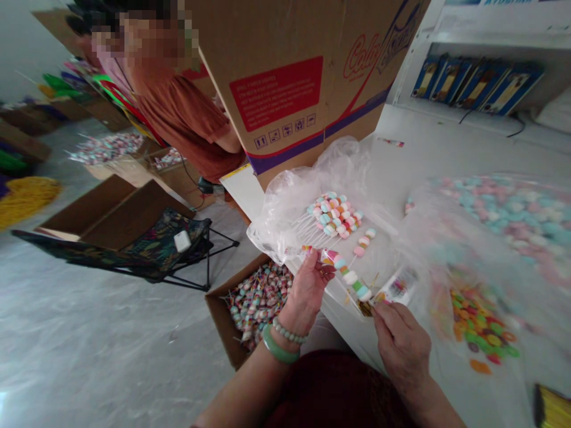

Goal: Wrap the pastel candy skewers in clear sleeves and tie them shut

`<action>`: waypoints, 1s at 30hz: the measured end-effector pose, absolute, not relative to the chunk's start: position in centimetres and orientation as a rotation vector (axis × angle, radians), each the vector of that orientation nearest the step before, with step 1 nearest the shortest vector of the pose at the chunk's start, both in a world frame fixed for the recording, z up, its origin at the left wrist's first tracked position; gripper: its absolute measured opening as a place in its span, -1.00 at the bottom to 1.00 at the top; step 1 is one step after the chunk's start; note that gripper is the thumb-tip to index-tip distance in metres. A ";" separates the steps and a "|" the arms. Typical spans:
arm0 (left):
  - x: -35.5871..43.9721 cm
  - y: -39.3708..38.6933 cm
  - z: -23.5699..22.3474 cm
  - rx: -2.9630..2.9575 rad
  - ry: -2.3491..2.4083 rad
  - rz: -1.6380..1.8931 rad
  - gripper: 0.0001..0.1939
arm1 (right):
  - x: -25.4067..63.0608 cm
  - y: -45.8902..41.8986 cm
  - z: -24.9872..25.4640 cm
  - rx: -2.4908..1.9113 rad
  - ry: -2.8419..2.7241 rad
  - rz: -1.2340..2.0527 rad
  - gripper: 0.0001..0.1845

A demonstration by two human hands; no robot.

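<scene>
A skewer of pastel marshmallows and coloured gummy rings (351,277) stretches between my two hands, above the table's near edge. My left hand (307,288), with a jade bangle and a beaded bracelet on its wrist, is closed around a clear printed wrapper (330,255) at the skewer's far end. At the near end, my right hand (401,339) pinches the skewer's stick, largely hidden by the fingers. Gold twist ties (366,308) lie just beneath it. Beyond my hands, a pile of marshmallow skewers (336,214) rests on clear plastic, with a single skewer (364,242) beside it.
Bagged loose marshmallows (513,208) and gummy rings (484,324) lie to the right. A large carton (307,77) stands behind the pile. Below left are a box of wrapped skewers (261,303) and a folding chair (156,255). A co-worker (187,122) is behind the carton.
</scene>
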State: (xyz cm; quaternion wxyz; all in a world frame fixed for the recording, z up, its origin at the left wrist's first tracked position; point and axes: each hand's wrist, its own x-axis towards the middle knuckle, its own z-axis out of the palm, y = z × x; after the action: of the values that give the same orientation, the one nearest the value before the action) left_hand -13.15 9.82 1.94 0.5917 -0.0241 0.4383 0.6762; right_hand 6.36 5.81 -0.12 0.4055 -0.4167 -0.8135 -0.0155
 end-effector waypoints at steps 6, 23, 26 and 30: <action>-13.7 10.0 1.9 0.074 0.980 1.564 -0.74 | 6.4 6.2 1.2 -1.140 -1.967 0.480 -0.83; -13.4 9.0 1.4 0.379 0.989 1.268 -0.50 | 6.3 6.5 0.8 -1.394 -1.977 0.630 -0.76; -13.5 9.0 1.4 0.380 1.009 1.258 -0.46 | 6.2 6.2 0.5 -1.369 -2.029 0.486 -0.75; -13.3 9.0 1.5 0.416 1.007 1.260 -0.50 | 5.4 6.2 0.6 -1.447 -1.804 0.984 -0.80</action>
State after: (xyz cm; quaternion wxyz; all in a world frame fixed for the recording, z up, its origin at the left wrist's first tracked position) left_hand -13.26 8.96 1.45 0.6728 0.1848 0.4472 0.5596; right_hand 5.44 6.21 0.64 0.3092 -0.5476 -0.6826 0.3722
